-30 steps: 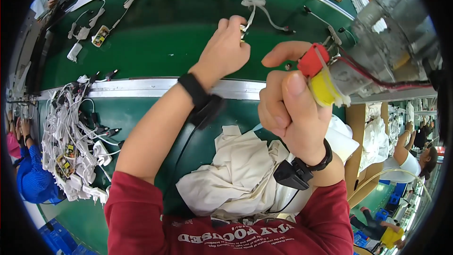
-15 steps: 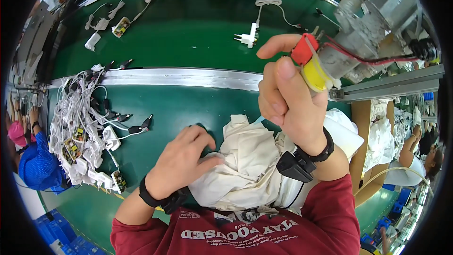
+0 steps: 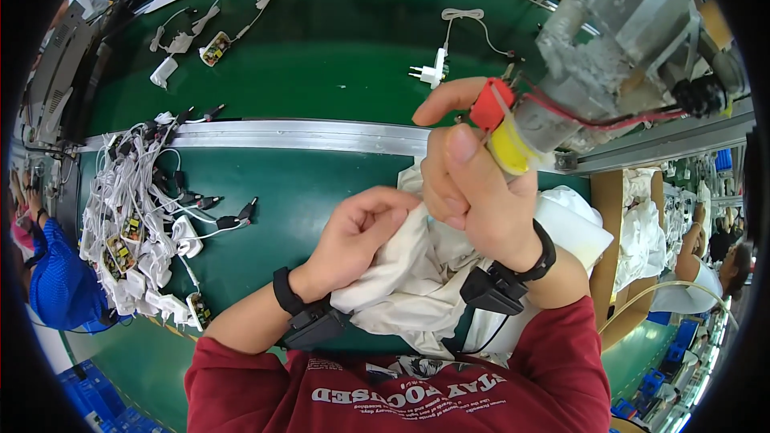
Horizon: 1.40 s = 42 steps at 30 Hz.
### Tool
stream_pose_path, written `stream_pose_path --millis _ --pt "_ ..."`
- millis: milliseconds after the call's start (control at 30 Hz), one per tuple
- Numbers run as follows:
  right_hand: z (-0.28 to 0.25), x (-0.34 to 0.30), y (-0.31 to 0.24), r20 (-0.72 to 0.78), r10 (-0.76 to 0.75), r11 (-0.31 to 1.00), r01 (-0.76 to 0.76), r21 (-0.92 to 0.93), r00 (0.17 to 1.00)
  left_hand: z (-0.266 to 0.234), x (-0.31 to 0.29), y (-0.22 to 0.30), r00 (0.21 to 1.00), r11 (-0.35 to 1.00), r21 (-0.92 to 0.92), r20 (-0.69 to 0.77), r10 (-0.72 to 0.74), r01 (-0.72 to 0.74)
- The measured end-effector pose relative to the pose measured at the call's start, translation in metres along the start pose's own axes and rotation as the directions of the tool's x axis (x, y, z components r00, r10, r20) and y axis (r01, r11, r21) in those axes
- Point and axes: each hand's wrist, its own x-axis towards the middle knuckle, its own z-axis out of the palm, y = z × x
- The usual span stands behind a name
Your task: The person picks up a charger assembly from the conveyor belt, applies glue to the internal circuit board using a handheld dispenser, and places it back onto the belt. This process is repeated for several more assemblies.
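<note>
In the middle, a bunched cream cloth [image 3: 405,293] lies on the green bench in front of my chest. My left hand [image 3: 353,232] grips its upper edge, with curled fingers close to my right hand. My right hand [image 3: 485,180], raised over the cloth, is wrapped round a grey tubular tool [image 3: 553,116]. That tool has a yellow band [image 3: 509,148], a red switch piece [image 3: 491,106] by my index finger, and red and black wires. Whitish crust covers its thick far part. My right palm and some fingertips are hidden.
A tangled heap of white cables and adapters [image 3: 140,232] lies at the left. Beyond the metal rail [image 3: 297,134] sit a white plug adapter [image 3: 433,70] and an open adapter with bare circuitry [image 3: 215,48]. A cardboard box [image 3: 609,248] with white bundles stands at the right.
My left hand has moved right and away from me, and pulls the cloth upward. My right hand and the tool have shifted slightly left and nearer. Another person's hand has left the far edge.
</note>
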Motion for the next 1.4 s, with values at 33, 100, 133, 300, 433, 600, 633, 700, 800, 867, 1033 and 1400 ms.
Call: stream_pose_path --millis 33,100,133,300,433,600,633,700,800,867,1033,1400 --pt "-0.001 0.001 0.0 0.012 0.02 0.998 -0.02 0.063 1.0 -0.002 0.002 -0.008 0.994 0.994 0.038 0.025 0.104 -0.105" --pt "-0.002 0.005 0.003 0.027 0.041 0.991 -0.044 0.123 0.999 -0.005 0.004 -0.02 0.949 0.944 0.105 0.081 0.304 -0.312" --pt "-0.001 0.007 0.006 0.015 0.006 0.998 -0.006 0.057 1.0 -0.004 0.006 -0.02 0.949 0.944 0.104 0.079 0.305 -0.312" --pt "0.004 0.01 0.023 0.027 -0.097 0.991 0.099 -0.086 0.995 -0.013 0.009 -0.021 0.89 0.706 0.561 0.141 0.433 -0.433" --pt "0.005 0.014 0.018 -0.001 -0.081 0.993 0.081 -0.083 0.997 -0.024 0.012 -0.026 0.863 0.524 0.716 0.226 0.451 -0.461" --pt "0.008 0.023 -0.002 -0.106 0.005 0.999 -0.009 -0.041 0.994 -0.026 0.007 -0.023 0.941 0.746 0.604 0.021 0.337 -0.281" --pt "0.008 0.024 -0.002 -0.102 0.003 0.999 -0.007 -0.042 0.995 -0.026 0.006 -0.022 0.96 0.821 0.533 -0.056 0.275 -0.204" --pt "0.009 0.024 0.002 -0.087 -0.016 0.999 0.012 -0.045 0.996 -0.024 0.006 -0.02 0.945 0.829 0.492 -0.037 0.324 -0.265" --pt "0.018 0.019 0.013 -0.028 -0.038 0.995 0.035 -0.092 0.999 -0.026 0.002 -0.016 0.908 0.831 0.407 -0.009 0.419 -0.379" --pt "0.028 0.016 0.019 0.062 -0.055 0.981 0.065 -0.18 0.997 -0.032 -0.003 -0.011 0.902 0.743 0.517 0.174 0.396 -0.425" --pt "0.03 0.017 0.0 0.142 -0.067 0.966 0.1 -0.238 0.988 -0.035 -0.002 -0.007 0.857 0.601 0.611 0.347 0.38 -0.514" --pt "0.001 0.034 -0.017 -0.074 -0.071 0.985 0.058 -0.163 0.995 -0.071 0.057 0.141 0.61 -0.165 0.972 0.233 0.757 -0.168"
